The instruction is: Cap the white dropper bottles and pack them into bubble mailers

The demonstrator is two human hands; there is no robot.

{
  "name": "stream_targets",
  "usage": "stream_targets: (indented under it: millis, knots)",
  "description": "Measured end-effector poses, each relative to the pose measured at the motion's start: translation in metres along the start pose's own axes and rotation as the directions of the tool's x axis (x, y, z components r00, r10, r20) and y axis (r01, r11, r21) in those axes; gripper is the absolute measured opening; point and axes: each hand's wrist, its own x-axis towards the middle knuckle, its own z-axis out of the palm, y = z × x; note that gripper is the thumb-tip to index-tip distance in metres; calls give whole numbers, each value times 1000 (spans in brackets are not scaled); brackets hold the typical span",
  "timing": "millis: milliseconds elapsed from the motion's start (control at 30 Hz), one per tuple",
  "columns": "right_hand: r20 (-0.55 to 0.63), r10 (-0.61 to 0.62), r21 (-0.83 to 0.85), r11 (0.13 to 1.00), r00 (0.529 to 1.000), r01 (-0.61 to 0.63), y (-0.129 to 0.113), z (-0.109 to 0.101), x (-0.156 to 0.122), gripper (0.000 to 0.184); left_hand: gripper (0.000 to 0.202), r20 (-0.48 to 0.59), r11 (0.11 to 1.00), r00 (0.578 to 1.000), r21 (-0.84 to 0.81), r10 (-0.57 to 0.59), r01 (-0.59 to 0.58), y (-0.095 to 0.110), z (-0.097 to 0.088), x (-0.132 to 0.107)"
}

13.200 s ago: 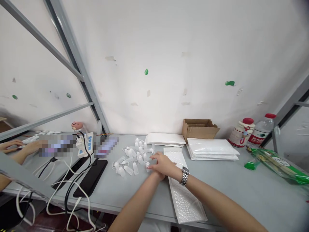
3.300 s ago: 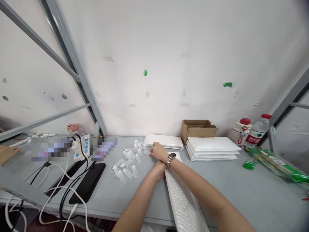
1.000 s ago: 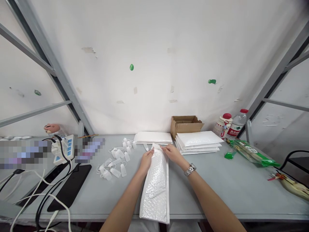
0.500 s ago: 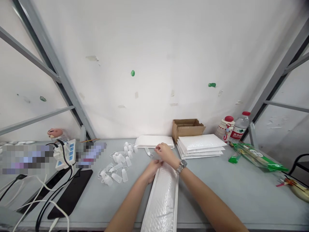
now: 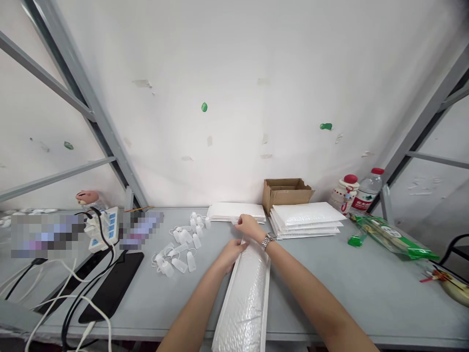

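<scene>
A long white bubble mailer lies lengthwise in front of me and runs past the table's near edge. My left hand grips its far end at the left side, fingers closed. Just beyond that end is my right hand, wearing a metal watch; its fingers are pinched together. A small whitish piece peeks out at the right fingertips, mostly hidden, and I cannot make out its kind. Left of my hands lie several white plastic tags with loops.
Stacked white mailers sit at the right back, and a flatter stack by the wall. Behind stand a cardboard box, a jar and a bottle. A green bag lies right; a power strip and cables left.
The single tag that showed just left of my right fingertips is no longer visible there. My right hand has shifted slightly; the left still holds the mailer. The view has moved a little.
</scene>
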Motion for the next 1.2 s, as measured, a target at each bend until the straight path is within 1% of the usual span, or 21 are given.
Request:
stream_targets:
  millis: [100,167,267,300,333,400,467,533,633,700,767,867,900,933,967,1000,1067,1100,1133,1167,1200]
  knots:
    - [-33,14,144,989,999,-9,14,-22,-11,15,43,-40,998,999,-52,-19,17,-2,-3,4]
    - [-41,5,268,963,999,6,25,-36,-21,22,47,-88,997,996,-78,2,-9,-2,-5,6]
    - [-43,25,530,848,999,2,43,-48,-35,26,49,-159,994,987,-100,37,-54,-3,-7,8]
    - [-38,39,586,810,999,-9,49,-49,-39,26,50,-175,993,984,-104,42,-61,-3,-7,8]
    - [-33,53,606,795,998,-22,53,-49,-42,25,50,-183,992,982,-107,43,-63,-4,-7,8]
    - [-43,75,539,841,996,-40,59,-48,-47,21,51,-183,991,982,-113,44,-65,-4,-7,8]
    - [-69,61,405,914,996,-28,60,-48,-50,17,52,-172,990,984,-123,51,-72,-3,-6,8]
    - [-74,2,260,965,997,18,59,-50,-52,10,54,-160,988,985,-136,58,-80,-1,-6,8]
    - [-33,-98,145,984,995,102,56,-59,-57,2,56,-128,987,990,-143,52,-70,3,-8,8]
    - [17,-133,149,980,991,129,56,-66,-61,2,56,-108,989,993,-139,38,-53,7,-8,7]
    - [115,-145,181,976,983,123,55,-74,-65,4,55,-76,992,997,-125,24,-33,10,-8,5]
    - [312,-156,283,957,937,65,54,-78,-70,9,54,29,996,999,-85,14,-11,13,-3,-1]
    - [350,-162,319,947,922,45,52,-77,-70,10,55,54,997,998,-71,15,-11,13,-1,-2]
    - [362,-164,351,936,918,29,51,-74,-70,13,55,62,998,998,-62,19,-15,13,1,-3]
    - [343,-155,378,926,926,15,50,-71,-69,15,55,52,998,998,-58,27,-24,13,2,-4]
    - [298,-135,402,915,945,4,48,-66,-68,17,55,31,998,999,-57,37,-35,13,3,-4]
    - [165,-74,445,895,984,-7,43,-55,-65,18,56,-19,996,998,-59,60,-61,11,1,-2]
    - [108,-50,457,890,993,-5,41,-50,-64,17,57,-41,995,997,-59,72,-75,11,0,0]
    - [76,-43,457,889,996,3,38,-45,-63,15,57,-61,994,995,-60,85,-88,10,-2,1]
    - [71,-52,447,895,996,14,36,-41,-63,18,57,-82,993,992,-59,96,-101,9,-4,3]
    - [93,-75,427,904,993,29,34,-37,-63,25,56,-102,992,989,-56,106,-112,7,-6,4]
